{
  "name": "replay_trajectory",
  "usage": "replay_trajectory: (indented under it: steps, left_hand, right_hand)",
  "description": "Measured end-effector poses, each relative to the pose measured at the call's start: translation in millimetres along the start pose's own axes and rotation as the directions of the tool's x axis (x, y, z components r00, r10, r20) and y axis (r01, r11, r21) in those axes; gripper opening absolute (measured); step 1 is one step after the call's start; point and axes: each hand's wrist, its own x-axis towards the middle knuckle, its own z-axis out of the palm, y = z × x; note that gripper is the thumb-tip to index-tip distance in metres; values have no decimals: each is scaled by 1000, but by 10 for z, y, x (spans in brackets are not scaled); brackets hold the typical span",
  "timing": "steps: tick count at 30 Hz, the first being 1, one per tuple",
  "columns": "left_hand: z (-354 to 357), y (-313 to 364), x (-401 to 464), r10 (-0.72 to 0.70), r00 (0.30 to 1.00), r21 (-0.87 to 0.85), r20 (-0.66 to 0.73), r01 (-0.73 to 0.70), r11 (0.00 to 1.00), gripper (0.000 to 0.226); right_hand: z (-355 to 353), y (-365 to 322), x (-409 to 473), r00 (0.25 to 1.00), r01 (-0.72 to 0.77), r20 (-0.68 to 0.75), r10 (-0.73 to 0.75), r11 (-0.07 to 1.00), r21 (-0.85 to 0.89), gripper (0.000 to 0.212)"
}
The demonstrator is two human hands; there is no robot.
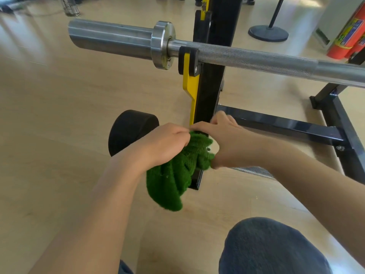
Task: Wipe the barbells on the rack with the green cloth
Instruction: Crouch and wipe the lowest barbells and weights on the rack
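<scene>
Barbells are the job here, and one barbell (256, 60) lies across the far side of the scene in the yellow hook (190, 76) of the black rack (209, 91), its thick steel sleeve (110, 39) pointing left. A second, lower bar seems to show as a short knurled stretch (254, 172) under the right forearm, mostly hidden. Both hands are low and near, beside the rack's upright. The left hand (164, 143) has its fingers curled round the bunched green cloth (173, 178), which hangs down from it, while the right hand (223, 133) pinches the cloth's upper edge with thumb and forefinger. Most likely the cloth is being gathered or refolded to give a fresh wiping face. A black roller pad (128, 129) sits to the left.
</scene>
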Motion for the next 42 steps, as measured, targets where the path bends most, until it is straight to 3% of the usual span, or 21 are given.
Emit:
replay_trajectory:
  steps: [2, 4, 9, 15, 19, 24, 29, 32, 34, 39, 42]
  left_hand:
    - [-3, 1, 13, -8, 999, 11, 35, 8, 1000, 24]
    - [-12, -19, 28, -4, 996, 4, 84, 4, 1000, 23]
    - [-136, -109, 54, -3, 991, 29, 135, -1, 1000, 26]
    - [-237, -314, 123, 76, 986, 258, 148, -113, 959, 25]
    - [-221, -375, 135, 153, 981, 361, 116, -185, 914, 22]
    - [-106, -499, 196, 183, 982, 289, 45, -189, 939, 24]
    - [53, -626, 360, 175, 985, 367, 7, -165, 916, 23]
    - [173, -666, 476, 184, 982, 528, -33, -139, 838, 23]
    - [284, -726, 550, 180, 982, 589, -55, -114, 800, 23]
    - [541, -830, 630, 118, 971, 584, -210, 28, 811, 18]
    - [592, -828, 571, 223, 912, 648, -344, 59, 759, 21]
  right_hand:
    - [39, 15, 23, 996, 76, 27, -79, 992, 96, 89]
    - [48, 52, 60, 991, 84, 72, -111, 948, 306, 66]
    - [52, 210, 73, 993, 70, 44, -107, 858, 510, 14]
    - [211, 305, -7, 995, -14, 78, -61, 693, 721, 17]
    - [363, 375, -55, 995, -96, 96, 25, 497, 862, 16]
    - [505, 389, -61, 991, -125, 126, 39, 578, 807, 20]
    - [610, 382, 27, 982, -188, 175, 70, 459, 868, 24]
    - [731, 376, 148, 967, -231, 42, 253, 790, 568, 24]
    - [814, 367, 174, 965, -222, -62, 256, 916, 334, 21]
    - [984, 376, 187, 973, -176, -172, 153, 977, -124, 24]
    - [1032, 336, 218, 967, -126, -246, 67, 965, -229, 28]
